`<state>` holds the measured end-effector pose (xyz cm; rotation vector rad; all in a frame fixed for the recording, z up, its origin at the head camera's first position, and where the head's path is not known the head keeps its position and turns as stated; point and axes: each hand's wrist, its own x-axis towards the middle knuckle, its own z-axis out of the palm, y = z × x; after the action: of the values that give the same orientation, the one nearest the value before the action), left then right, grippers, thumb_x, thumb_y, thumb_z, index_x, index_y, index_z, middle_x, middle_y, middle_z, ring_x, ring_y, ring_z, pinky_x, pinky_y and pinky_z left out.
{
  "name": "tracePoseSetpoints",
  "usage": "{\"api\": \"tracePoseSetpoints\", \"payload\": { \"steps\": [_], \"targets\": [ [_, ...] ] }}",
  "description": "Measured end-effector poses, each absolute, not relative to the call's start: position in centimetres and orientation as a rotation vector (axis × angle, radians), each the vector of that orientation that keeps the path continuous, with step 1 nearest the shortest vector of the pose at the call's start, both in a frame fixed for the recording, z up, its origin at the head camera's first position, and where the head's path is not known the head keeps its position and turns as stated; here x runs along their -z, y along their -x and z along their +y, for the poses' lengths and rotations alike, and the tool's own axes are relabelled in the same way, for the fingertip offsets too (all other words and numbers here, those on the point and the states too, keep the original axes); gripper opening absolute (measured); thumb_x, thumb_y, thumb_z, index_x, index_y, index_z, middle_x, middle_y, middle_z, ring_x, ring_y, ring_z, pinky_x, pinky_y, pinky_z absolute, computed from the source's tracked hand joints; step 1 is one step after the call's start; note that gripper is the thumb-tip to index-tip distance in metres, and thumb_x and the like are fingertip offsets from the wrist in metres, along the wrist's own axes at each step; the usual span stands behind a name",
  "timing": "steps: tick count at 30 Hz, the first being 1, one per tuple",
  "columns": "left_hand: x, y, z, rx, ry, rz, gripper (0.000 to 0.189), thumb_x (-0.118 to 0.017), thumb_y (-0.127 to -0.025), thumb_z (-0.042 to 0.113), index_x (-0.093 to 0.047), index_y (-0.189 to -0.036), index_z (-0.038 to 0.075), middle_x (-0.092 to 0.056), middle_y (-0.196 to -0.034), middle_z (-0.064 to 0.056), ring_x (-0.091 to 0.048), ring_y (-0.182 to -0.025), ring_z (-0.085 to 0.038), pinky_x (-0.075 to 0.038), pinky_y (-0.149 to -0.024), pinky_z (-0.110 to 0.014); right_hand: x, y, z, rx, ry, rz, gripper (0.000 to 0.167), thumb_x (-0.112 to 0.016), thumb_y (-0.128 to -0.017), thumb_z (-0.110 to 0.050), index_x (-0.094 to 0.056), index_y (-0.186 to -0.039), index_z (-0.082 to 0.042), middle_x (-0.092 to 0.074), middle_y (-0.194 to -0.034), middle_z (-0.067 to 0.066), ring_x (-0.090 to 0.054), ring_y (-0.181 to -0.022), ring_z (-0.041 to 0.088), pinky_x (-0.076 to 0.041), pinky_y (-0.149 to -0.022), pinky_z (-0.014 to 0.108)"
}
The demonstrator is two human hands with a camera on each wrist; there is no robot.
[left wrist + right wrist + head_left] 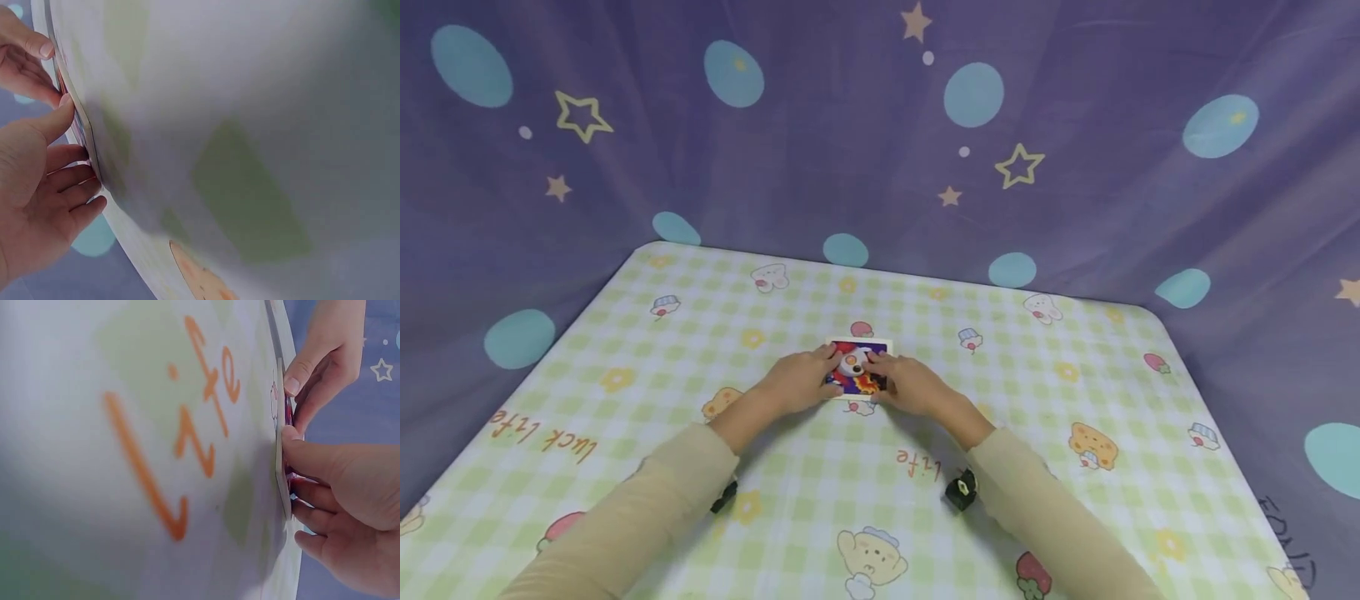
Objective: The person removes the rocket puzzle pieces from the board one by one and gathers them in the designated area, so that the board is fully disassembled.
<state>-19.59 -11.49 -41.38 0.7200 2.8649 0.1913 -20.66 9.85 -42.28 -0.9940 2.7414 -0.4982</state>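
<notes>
A small square picture board [853, 365] with a pale border lies flat on the tablecloth. Its picture shows a white cartoon face on red, blue and purple. My left hand [801, 379] rests on the board's left side, the thumb by its near edge and the fingertips over the picture. From the other side, my right hand [916, 385] touches it in much the same way, fingertips on the picture and thumb at the near edge. Seen from the side in the right wrist view, the board [280, 456] is thin, with both thumbs against its edge.
The table wears a green-and-white checked cloth [790, 500] printed with cartoons and lettering. Purple fabric [865, 150] with stars and blue ovals hangs around it. Dark devices sit under both wrists, one [961, 489] beside the right sleeve.
</notes>
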Motion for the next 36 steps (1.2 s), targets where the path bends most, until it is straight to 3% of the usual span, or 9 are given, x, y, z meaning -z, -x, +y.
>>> {"api": "tracePoseSetpoints", "payload": {
  "steps": [8, 12, 15, 22, 36],
  "targets": [
    [41.7, 17.3, -10.5, -0.234, -0.787, 2.891, 0.065, -0.064, -0.089, 0.042, -0.049, -0.139, 0.003, -0.046, -0.146, -0.021, -0.052, -0.13, -0.038, -0.05, -0.102, -0.048, 42.4, 18.1, 11.3, 0.444, 0.986, 2.783, 0.056, -0.072, -0.085, -0.032, -0.056, -0.135, -0.011, -0.051, -0.144, 0.009, -0.057, -0.126, 0.028, -0.05, -0.102, 0.042],
    [41.9, 16.0, -10.2, -0.309, -0.759, 2.897, 0.063, -0.067, -0.087, 0.042, -0.053, -0.137, 0.005, -0.049, -0.144, -0.019, -0.054, -0.128, -0.036, -0.051, -0.101, -0.047, 42.5, 16.6, 11.8, 0.435, 0.987, 2.791, 0.057, -0.071, -0.085, -0.035, -0.056, -0.135, -0.012, -0.053, -0.143, 0.01, -0.06, -0.122, 0.027, -0.049, -0.105, 0.043],
    [42.1, 15.2, -10.0, -0.334, -0.737, 2.902, 0.063, -0.069, -0.085, 0.042, -0.055, -0.135, 0.006, -0.051, -0.143, -0.018, -0.055, -0.127, -0.035, -0.051, -0.101, -0.046, 42.7, 15.7, 12.2, 0.424, 0.999, 2.789, 0.056, -0.07, -0.086, -0.036, -0.056, -0.135, -0.012, -0.054, -0.143, 0.01, -0.055, -0.128, 0.029, -0.045, -0.109, 0.045],
    [41.8, 14.0, -9.2, -0.326, -0.728, 2.91, 0.064, -0.071, -0.084, 0.042, -0.056, -0.134, 0.006, -0.052, -0.142, -0.018, -0.055, -0.127, -0.035, -0.051, -0.102, -0.047, 42.6, 14.2, 13.0, 0.425, 1.039, 2.811, 0.056, -0.069, -0.087, -0.036, -0.056, -0.135, -0.011, -0.053, -0.143, 0.009, -0.053, -0.131, 0.029, -0.049, -0.105, 0.043],
    [41.5, 12.8, -8.3, -0.201, -0.909, 2.909, 0.06, -0.068, -0.088, 0.039, -0.056, -0.133, 0.001, -0.054, -0.14, -0.019, -0.053, -0.129, -0.035, -0.046, -0.108, -0.045, 42.1, 12.9, 13.8, 0.432, 1.122, 2.808, 0.057, -0.07, -0.085, -0.038, -0.059, -0.131, -0.006, -0.055, -0.141, 0.013, -0.054, -0.13, 0.03, -0.048, -0.106, 0.041]
  ]
}}
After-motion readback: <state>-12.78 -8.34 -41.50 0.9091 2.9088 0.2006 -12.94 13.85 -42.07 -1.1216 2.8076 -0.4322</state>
